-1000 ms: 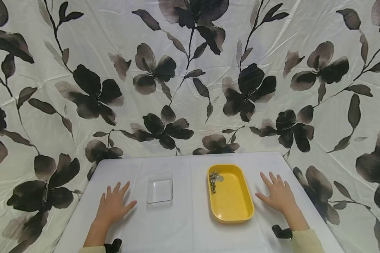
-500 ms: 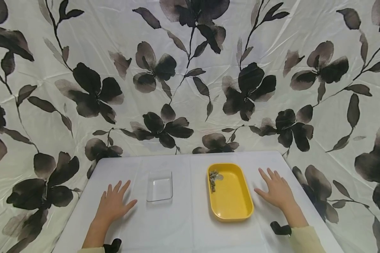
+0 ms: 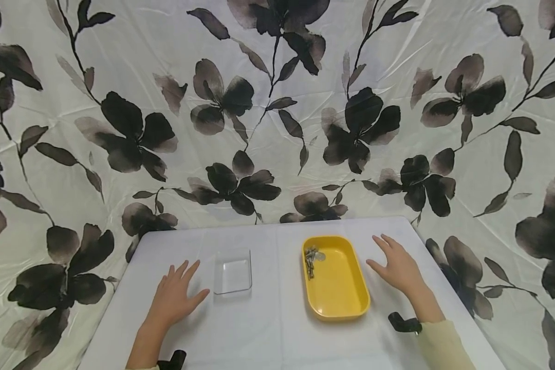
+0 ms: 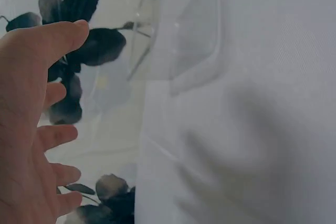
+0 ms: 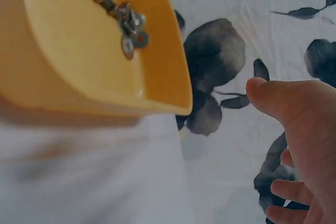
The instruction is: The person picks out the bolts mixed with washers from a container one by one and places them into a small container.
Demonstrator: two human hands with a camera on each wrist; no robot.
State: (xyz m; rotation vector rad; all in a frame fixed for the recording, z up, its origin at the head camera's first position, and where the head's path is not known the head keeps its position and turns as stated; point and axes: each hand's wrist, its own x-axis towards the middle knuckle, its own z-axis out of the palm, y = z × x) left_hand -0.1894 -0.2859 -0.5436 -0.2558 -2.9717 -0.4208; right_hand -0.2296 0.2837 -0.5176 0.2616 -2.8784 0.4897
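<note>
A yellow tray (image 3: 341, 303) sits right of centre on the white table (image 3: 268, 339). Small metal screws and washers (image 3: 312, 259) lie in its far left corner, seen also in the right wrist view as screws (image 5: 123, 22) in the tray (image 5: 63, 72). A clear plastic box (image 3: 233, 271) stands left of centre, empty as far as I can see; the box (image 4: 197, 27) shows in the left wrist view. My left hand (image 3: 176, 298) hovers open just left of the box. My right hand (image 3: 395, 264) is open, raised beside the tray's right rim. Neither hand holds anything.
A white cloth with black flowers (image 3: 277, 113) hangs behind and around the table. Black wrist straps (image 3: 402, 324) sit near both sleeves. The table's far edge (image 3: 277, 226) lies close behind the box and tray.
Both hands have lifted off the table and shifted forward. The left hand moved right toward the clear box; the right hand moved left toward the tray.
</note>
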